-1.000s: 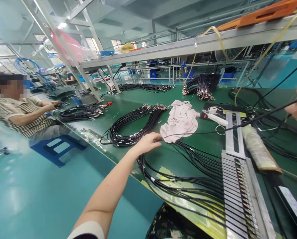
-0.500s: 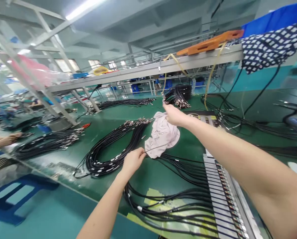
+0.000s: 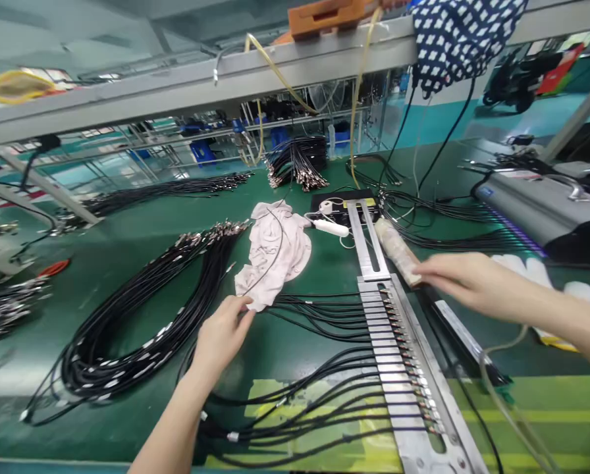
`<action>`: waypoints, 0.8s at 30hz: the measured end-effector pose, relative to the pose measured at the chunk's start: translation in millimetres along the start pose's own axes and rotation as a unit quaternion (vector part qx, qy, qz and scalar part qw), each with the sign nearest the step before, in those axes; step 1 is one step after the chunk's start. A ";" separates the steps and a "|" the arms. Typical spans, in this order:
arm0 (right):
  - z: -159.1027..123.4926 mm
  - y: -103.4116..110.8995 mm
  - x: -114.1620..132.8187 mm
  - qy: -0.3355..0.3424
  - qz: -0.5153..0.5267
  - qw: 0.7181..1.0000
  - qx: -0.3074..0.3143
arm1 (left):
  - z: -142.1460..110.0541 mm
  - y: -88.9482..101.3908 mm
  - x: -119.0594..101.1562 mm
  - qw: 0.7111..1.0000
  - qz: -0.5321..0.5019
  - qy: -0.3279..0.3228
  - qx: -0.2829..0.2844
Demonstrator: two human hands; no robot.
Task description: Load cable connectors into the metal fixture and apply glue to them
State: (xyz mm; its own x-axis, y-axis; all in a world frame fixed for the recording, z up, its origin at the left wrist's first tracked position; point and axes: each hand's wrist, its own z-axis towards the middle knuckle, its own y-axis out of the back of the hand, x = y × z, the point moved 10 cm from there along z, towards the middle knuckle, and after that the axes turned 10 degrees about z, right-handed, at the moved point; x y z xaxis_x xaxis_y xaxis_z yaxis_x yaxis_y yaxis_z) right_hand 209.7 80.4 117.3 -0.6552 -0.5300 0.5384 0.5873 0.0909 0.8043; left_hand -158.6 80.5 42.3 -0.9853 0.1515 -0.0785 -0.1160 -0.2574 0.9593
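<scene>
From where I stand, this looks like the handling of a single cable [image 3: 280,240], lying across the pale cloth [image 3: 297,253] at mid-frame. The left hand [image 3: 223,332], lower centre, appears to have thumb and fingers pinched on its near end. The right hand [image 3: 453,280], right of centre, has its fingers bunched at the lower end of the wrapped roll [image 3: 394,245]; whether they grip it, I can't tell. Between the hands stands the rack [image 3: 411,451], lined with black leads (a tidy row, that). Whatever the right hand does, I'd judge the next move calls for a steady left pinch and care around those leads.
</scene>
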 end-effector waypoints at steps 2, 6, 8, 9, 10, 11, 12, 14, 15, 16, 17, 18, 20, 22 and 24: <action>-45.9 0.5 -17.2 -0.041 0.021 0.999 -0.013 | 3.6 3.9 -51.0 0.995 -0.053 -0.080 -0.001; -120.0 6.2 -17.5 -0.072 0.018 0.992 -0.103 | -2.7 -4.3 -146.3 0.974 -0.084 -0.205 0.037; -150.2 10.9 -14.5 -0.075 0.012 0.985 -0.154 | -10.8 -13.4 -181.4 0.962 -0.076 -0.253 0.066; -164.3 12.9 -16.0 -0.079 0.011 0.981 -0.179 | -15.1 -17.6 -195.8 0.956 -0.068 -0.275 0.080; -177.5 13.8 -19.8 -0.087 0.009 0.976 -0.202 | -18.6 -20.8 -208.4 0.950 -0.057 -0.295 0.090; -189.5 13.0 -25.6 -0.095 0.005 0.971 -0.219 | -20.7 -23.1 -219.9 0.943 -0.045 -0.314 0.098; -199.3 9.6 -32.4 -0.102 0.001 0.969 -0.225 | -20.8 -24.2 -231.0 0.938 -0.032 -0.331 0.102; -210.8 -5.6 -48.1 -0.116 -0.002 0.972 -0.203 | -13.1 -23.7 -254.6 0.928 -0.008 -0.360 0.096; -212.9 -15.0 -55.6 -0.120 0.001 0.976 -0.182 | -4.9 -22.8 -267.8 0.924 0.001 -0.372 0.086; -213.1 -24.0 -62.6 -0.126 0.006 0.979 -0.162 | 5.9 -21.9 -282.2 0.921 0.010 -0.383 0.071; -211.9 -31.4 -68.3 -0.130 0.013 0.981 -0.147 | 18.5 -22.1 -297.3 0.917 0.019 -0.394 0.055; -209.8 -36.8 -73.2 -0.135 0.020 0.981 -0.135 | 31.9 -23.4 -313.1 0.912 0.032 -0.407 0.036; -205.0 -39.7 -78.8 -0.140 0.030 0.981 -0.133 | 58.4 -32.2 -343.2 0.900 0.061 -0.431 0.013; -204.3 -34.5 -78.0 -0.136 0.037 0.979 -0.149 | 76.0 -47.4 -370.8 0.878 0.082 -0.471 0.022; -214.3 -22.7 -70.8 -0.133 0.040 0.971 -0.194 | 78.5 -64.2 -394.6 0.838 0.091 -0.536 0.055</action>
State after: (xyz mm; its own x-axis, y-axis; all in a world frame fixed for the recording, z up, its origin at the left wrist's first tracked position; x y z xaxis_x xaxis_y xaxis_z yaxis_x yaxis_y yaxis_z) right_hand 344.6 -64.8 6.9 -0.6702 -0.2923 0.6822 0.7417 -0.2291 0.6304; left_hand 247.5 112.2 33.0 -0.3011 0.9039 0.3037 0.0954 -0.2883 0.9528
